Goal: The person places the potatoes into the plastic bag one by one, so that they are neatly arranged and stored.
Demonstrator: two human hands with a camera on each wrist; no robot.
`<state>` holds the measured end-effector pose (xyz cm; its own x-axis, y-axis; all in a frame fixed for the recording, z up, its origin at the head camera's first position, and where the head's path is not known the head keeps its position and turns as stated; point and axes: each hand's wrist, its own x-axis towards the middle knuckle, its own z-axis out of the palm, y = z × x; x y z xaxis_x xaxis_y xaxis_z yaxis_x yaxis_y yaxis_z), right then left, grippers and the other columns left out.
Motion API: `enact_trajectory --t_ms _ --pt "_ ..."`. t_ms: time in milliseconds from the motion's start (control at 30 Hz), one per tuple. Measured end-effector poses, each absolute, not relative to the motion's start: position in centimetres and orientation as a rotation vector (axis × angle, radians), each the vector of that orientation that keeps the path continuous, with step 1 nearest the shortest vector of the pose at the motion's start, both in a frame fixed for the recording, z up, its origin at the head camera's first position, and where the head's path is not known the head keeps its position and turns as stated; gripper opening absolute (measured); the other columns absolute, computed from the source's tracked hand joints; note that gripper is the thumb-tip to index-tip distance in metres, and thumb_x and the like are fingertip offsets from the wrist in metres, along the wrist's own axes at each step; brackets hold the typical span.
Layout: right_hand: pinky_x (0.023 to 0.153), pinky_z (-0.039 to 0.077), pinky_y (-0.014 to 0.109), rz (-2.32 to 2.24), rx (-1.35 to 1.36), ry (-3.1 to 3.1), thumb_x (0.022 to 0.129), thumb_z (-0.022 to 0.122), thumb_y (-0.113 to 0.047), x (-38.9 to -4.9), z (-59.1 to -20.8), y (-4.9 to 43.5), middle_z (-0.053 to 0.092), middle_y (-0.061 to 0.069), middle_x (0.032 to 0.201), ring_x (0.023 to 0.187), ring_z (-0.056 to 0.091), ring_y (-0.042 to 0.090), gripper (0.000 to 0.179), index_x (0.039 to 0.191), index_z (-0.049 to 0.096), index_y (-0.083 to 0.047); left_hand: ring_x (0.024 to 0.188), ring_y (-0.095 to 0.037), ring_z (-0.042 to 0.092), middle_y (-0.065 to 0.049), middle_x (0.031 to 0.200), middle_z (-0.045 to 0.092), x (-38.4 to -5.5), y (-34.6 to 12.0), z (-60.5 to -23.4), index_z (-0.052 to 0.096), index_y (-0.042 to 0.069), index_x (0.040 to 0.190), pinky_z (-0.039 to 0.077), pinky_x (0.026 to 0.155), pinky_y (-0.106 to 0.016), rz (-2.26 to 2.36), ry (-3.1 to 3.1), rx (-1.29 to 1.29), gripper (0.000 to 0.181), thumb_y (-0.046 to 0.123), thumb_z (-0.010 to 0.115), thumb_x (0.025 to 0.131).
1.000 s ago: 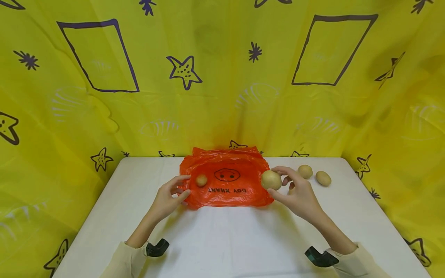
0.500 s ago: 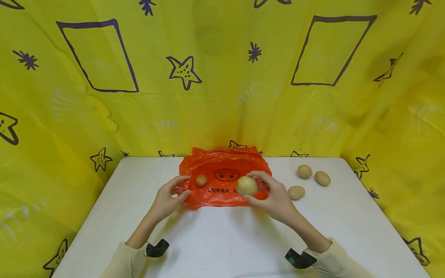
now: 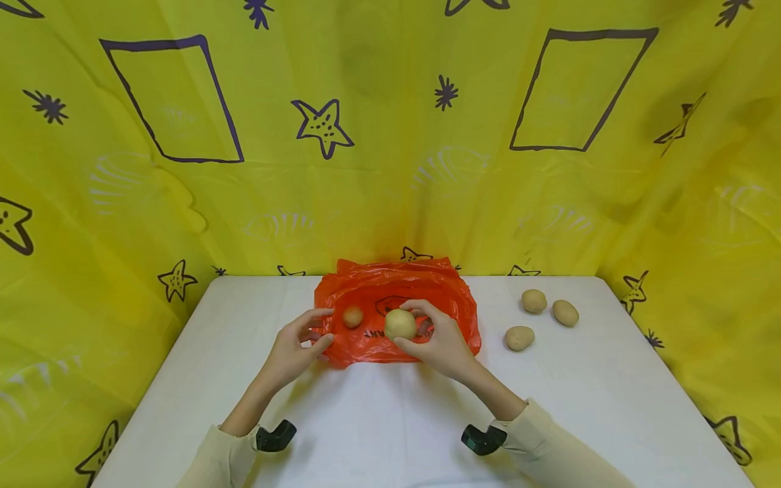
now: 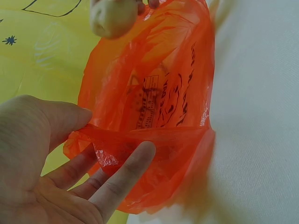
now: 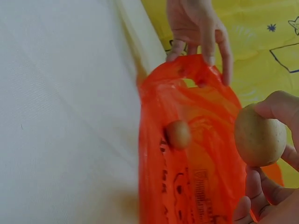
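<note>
A red plastic bag (image 3: 454,291) with a printed pig face lies spread at the back of the table, its mouth held apart on the left. My left hand (image 3: 295,344) grips the bag's left edge between thumb and fingers, as the left wrist view shows with the bag's rim (image 4: 140,133). Inside the bag, near that hand, sits one small potato (image 3: 352,316). My right hand (image 3: 444,346) holds a larger potato (image 3: 400,326) by its fingertips over the bag's middle. From the right wrist, the held potato (image 5: 259,135) appears at the bag's side.
To the right of the bag, three loose potatoes lie on the white table: one nearer me (image 3: 519,338), one behind (image 3: 533,301) and one farther right (image 3: 565,313). A yellow patterned curtain (image 3: 390,203) rises along the table's back and sides.
My right hand has carried its potato left, from the bag's right edge to over its middle. A loose potato it had mostly hidden now shows. The left hand stays in place.
</note>
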<state>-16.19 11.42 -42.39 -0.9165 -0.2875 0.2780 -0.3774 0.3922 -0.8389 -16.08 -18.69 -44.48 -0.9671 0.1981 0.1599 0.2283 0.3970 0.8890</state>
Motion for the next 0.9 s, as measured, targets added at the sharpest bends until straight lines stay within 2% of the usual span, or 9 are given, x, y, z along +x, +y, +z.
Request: enact_trajectory --t_ms 233,367,700,900 --pt "0.065 0.050 0.028 1.664 0.517 -2.601 0.084 0.087 -0.025 -18.0 -44.2 9.4 0.065 0.004 0.107 0.081 0.057 0.025 0.046 0.124 0.064 -0.022 0.090 -0.028 0.069 -0.024 0.124 0.065 -16.1 -18.7 -44.4 0.060 0.006 0.139 0.062 0.069 -0.034 -1.684 -2.590 -0.414 0.045 0.006 0.072 0.095" --pt "0.068 0.051 0.030 1.724 0.456 -2.611 0.083 0.087 -0.025 -19.1 -45.1 8.6 0.065 0.006 0.109 0.086 0.057 0.026 0.047 0.124 0.065 -0.020 0.091 -0.029 0.069 -0.024 0.126 0.065 -16.0 -18.7 -44.4 0.059 0.005 0.139 0.063 0.069 -0.036 -1.692 -2.577 -0.411 0.046 0.006 0.072 0.095" --pt "0.077 0.054 0.032 1.786 0.354 -2.621 0.084 0.086 -0.025 -21.3 -46.8 7.0 0.064 0.007 0.116 0.095 0.059 0.023 0.047 0.125 0.065 -0.015 0.091 -0.030 0.070 -0.025 0.126 0.065 -16.0 -18.6 -44.4 0.059 0.004 0.139 0.062 0.068 -0.033 -1.690 -2.565 -0.431 0.046 0.006 0.072 0.095" --pt "0.077 0.056 0.034 1.729 0.289 -2.670 0.085 0.086 -0.029 -22.0 -47.1 6.4 0.065 0.007 0.114 0.095 0.060 0.024 0.049 0.126 0.064 -0.014 0.092 -0.030 0.070 -0.026 0.125 0.065 -16.0 -18.6 -44.6 0.058 0.003 0.139 0.062 0.069 -0.032 -1.680 -2.558 -0.425 0.046 0.005 0.072 0.095"
